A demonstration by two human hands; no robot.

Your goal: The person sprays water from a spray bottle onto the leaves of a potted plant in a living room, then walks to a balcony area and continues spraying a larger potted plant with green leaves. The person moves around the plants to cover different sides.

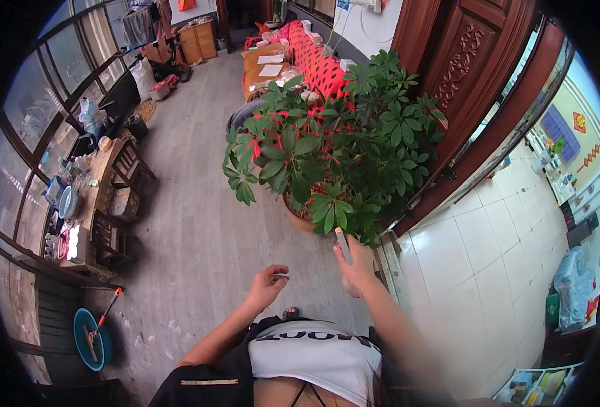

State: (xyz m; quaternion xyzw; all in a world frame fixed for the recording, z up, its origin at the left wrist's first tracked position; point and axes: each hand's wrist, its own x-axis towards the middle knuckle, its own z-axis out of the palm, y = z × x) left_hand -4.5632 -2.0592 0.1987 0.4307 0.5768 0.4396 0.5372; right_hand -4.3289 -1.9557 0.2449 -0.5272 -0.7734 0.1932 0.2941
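Observation:
My right hand (pixel 358 262) grips a slim grey object (pixel 344 246) with a pale orange end, too small to name. That end points up at the lowest leaves of a bushy umbrella plant (pixel 310 147). The plant grows in a round tan pot (pixel 300 219), mostly covered by foliage. Left of it, my left hand (pixel 269 287) is over the floor with its fingers curled inward. Whether something small sits between thumb and fingers there is unclear. Both hands are apart from each other.
A wooden door (pixel 455 66) and a doorway to a tiled room (pixel 473 244) are on the right. A cluttered table (pixel 96 203) with chairs lines the left windows. A teal basin (pixel 104 351) holds a mop. Beyond the plant is a sofa with a red dotted cover (pixel 310 56).

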